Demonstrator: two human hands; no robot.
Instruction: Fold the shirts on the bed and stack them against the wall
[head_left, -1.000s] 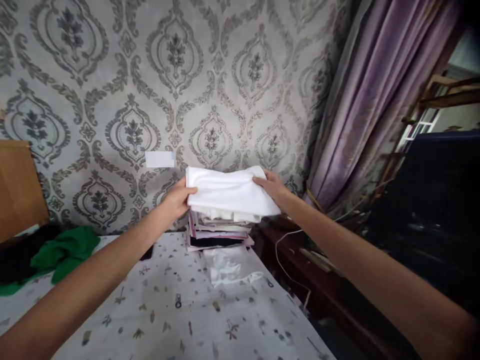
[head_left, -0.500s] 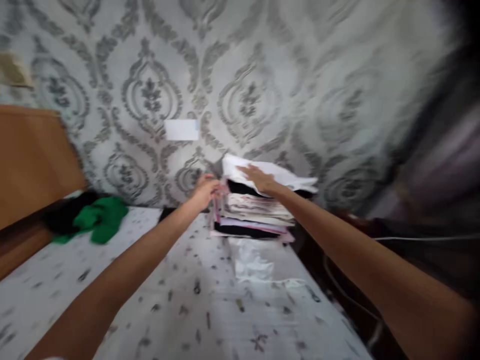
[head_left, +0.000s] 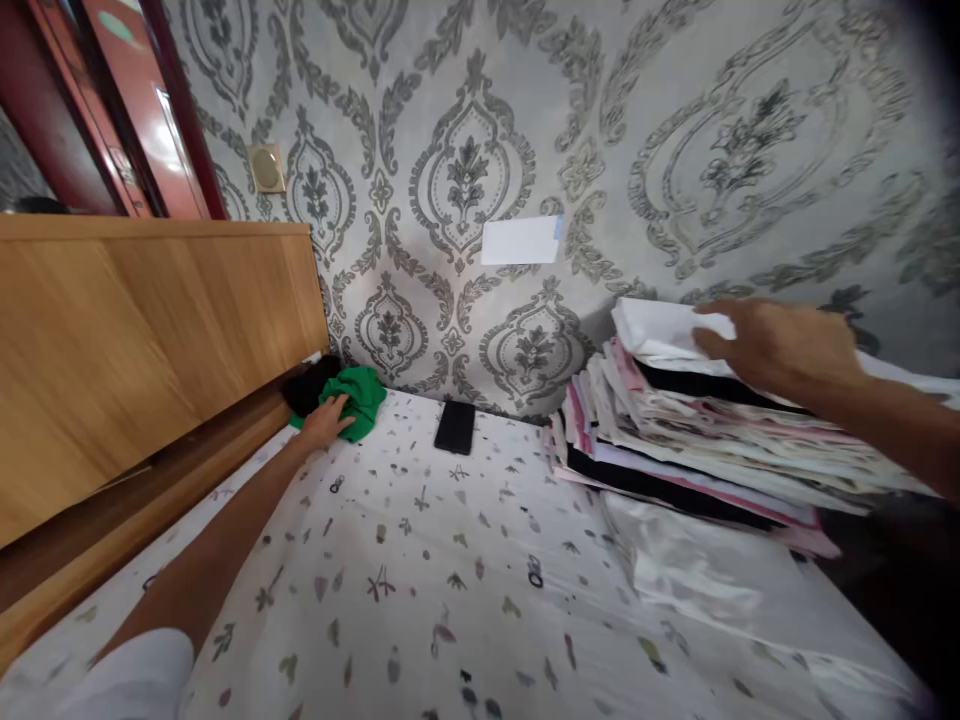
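At the left, my left hand (head_left: 324, 422) touches a crumpled green cloth (head_left: 361, 398), its fingers apart on the near side of the fabric. A black cloth (head_left: 309, 385) lies beside the green one, against the wooden panel. On the right, my right hand (head_left: 776, 345) rests over a folded white cloth (head_left: 652, 325) at the top of a tall stack of folded clothes (head_left: 705, 440). Its thumb and fingers are spread, and part of the white cloth is hidden under the hand and forearm. White, pink, lilac and black layers show in the stack.
A patterned white sheet (head_left: 397, 590) covers the bed. A black phone (head_left: 455, 428) lies near the wall. White fabric (head_left: 697, 565) extends in front of the stack. The wooden panel (head_left: 165, 330) bounds the left side. A white paper (head_left: 521, 241) is on the wall.
My left hand has moved from the side of the clothes stack to the green cloth. The view has turned left, and the right hand stays on the stack's top.
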